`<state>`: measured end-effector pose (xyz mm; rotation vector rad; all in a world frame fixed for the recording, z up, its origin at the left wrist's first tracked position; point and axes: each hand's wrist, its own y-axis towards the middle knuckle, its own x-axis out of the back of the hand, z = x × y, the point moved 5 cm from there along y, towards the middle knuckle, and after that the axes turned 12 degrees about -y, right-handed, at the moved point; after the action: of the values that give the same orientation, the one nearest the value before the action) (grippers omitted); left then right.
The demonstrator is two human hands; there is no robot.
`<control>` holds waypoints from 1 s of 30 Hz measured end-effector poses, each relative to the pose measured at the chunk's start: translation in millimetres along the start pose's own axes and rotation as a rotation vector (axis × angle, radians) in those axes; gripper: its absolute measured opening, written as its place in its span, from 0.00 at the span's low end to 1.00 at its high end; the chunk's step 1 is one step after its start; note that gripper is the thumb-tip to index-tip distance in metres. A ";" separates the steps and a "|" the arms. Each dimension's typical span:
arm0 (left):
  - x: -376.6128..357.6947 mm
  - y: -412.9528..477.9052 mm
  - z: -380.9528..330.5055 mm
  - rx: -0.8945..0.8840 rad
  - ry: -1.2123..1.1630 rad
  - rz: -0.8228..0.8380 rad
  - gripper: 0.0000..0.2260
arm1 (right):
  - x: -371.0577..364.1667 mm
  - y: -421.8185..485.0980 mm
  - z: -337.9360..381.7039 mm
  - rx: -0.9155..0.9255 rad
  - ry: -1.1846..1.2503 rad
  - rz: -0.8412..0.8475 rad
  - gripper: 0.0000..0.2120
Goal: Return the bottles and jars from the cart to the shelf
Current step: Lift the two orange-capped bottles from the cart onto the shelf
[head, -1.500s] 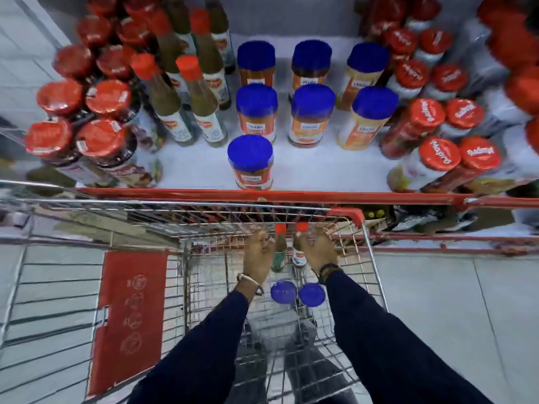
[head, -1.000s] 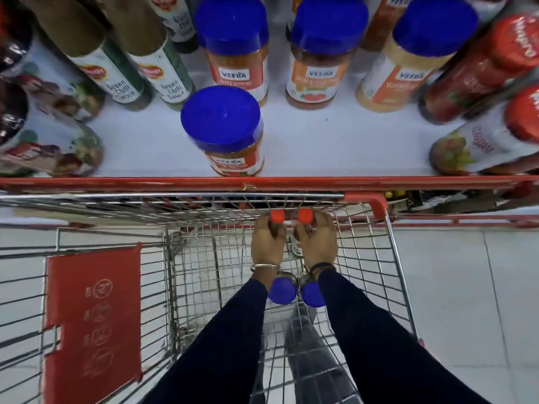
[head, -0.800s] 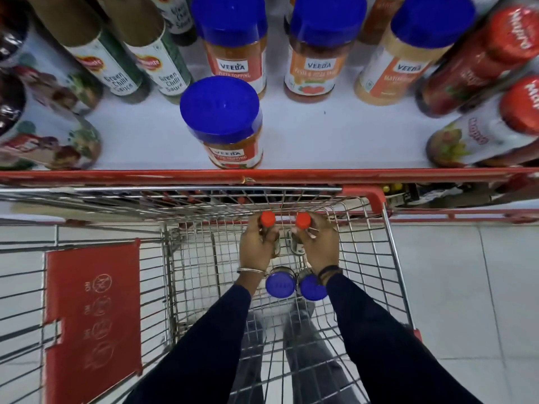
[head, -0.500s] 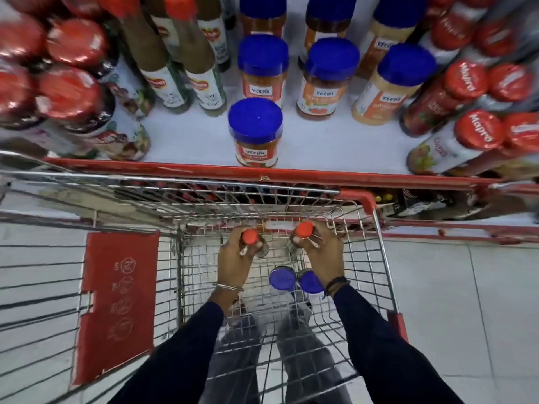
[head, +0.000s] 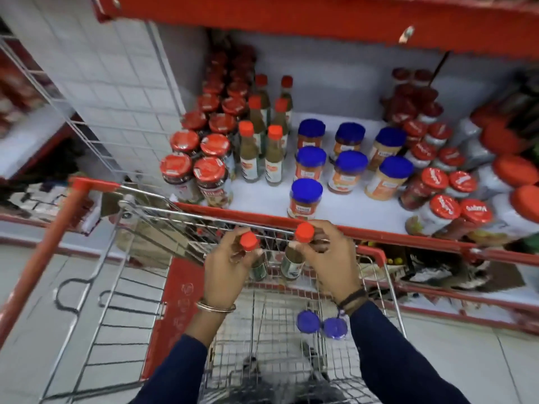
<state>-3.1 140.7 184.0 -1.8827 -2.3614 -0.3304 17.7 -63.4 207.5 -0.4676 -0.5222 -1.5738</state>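
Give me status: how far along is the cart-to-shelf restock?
Done: the shelf already carries rows of green sauce bottles and blue-lidded jars, though which came from the cart is not visible. In hand: left hand and right hand each hold an orange-capped bottle, left bottle, right bottle, above the cart. Left: two blue-lidded jars in the cart.

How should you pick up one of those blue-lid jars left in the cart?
Each blue-lid jar stands upright low in the cart, lid up. Probably best to come straight down from above and close the grip around the lid's rim, since the cart's wire sides block a sideways reach.
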 end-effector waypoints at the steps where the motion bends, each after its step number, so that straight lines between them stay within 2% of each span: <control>1: 7.1 6.7 -14.5 -0.027 -0.010 -0.012 0.17 | 3.4 5.1 14.2 0.023 0.011 -0.017 0.19; 6: 31.8 41.7 -79.9 -0.144 0.016 -0.103 0.17 | 15.3 37.5 72.0 0.123 0.046 -0.129 0.19; 11: 34.7 85.6 -105.6 -0.218 0.152 -0.166 0.20 | 11.3 74.5 99.2 0.178 -0.018 -0.209 0.18; 18: 11.7 129.5 -96.5 -0.264 0.392 -0.047 0.18 | -9.9 109.4 89.7 0.136 -0.080 -0.215 0.16; 30: -6.1 142.0 -66.6 -0.194 0.543 0.052 0.19 | -38.8 122.9 62.1 0.069 -0.180 -0.165 0.17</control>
<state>132.8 149.3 262.2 -1.6452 -1.9659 -0.9575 142.0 -1.2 241.2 -0.5272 -0.7669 -1.6739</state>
